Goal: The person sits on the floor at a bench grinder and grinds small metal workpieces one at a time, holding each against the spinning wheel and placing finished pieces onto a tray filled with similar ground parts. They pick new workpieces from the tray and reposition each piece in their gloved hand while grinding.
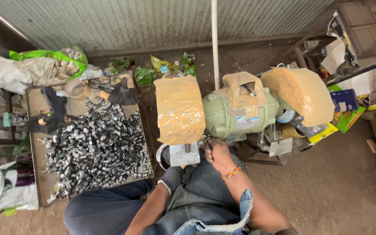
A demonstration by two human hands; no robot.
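Observation:
I sit at a green bench grinder point(231, 113) whose two wheel guards are wrapped in tan tape. My right hand point(217, 154), with a beaded band on the wrist, is curled in a fist by the left guard point(179, 109) and pinches a small metal piece point(203, 142) next to the grey tool rest point(183, 155). My left hand point(170, 177) wears a grey glove and sits just under that tool rest. Its fingers are hidden, so I cannot tell what it holds.
To the left, a flat tray point(38, 174) holds a heap of several small dark metal parts point(94, 150), a small bowl point(75, 88) and dark gloves. White and green bags lie at the far left. Boxes and a wooden frame stand at right, and a white pole point(214, 39) rises behind the grinder.

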